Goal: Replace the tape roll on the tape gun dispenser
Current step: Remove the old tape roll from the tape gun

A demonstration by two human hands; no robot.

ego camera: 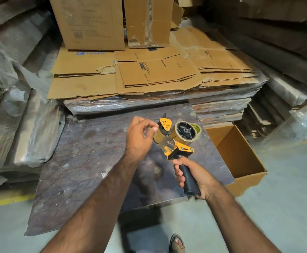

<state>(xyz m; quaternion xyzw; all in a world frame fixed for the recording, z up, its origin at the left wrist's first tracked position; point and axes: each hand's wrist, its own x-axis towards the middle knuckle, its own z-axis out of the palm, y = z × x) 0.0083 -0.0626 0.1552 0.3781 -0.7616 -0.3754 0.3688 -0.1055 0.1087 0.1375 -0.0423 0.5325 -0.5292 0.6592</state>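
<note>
Above the board's [87, 161] far right corner, right hand [194, 178] grips the gun [176, 143] handle, roll [184, 132] mounted. Left hand [140, 136] fingers pinch the tape end at the roller; recommend feeding it flat, taut, under the guide.

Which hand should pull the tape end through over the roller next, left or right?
Left. The left hand already pinches at the tape gun's front roller, while the right hand is busy gripping its handle.

Glossy tape roll [182, 133], matt cardboard [149, 73]
</note>
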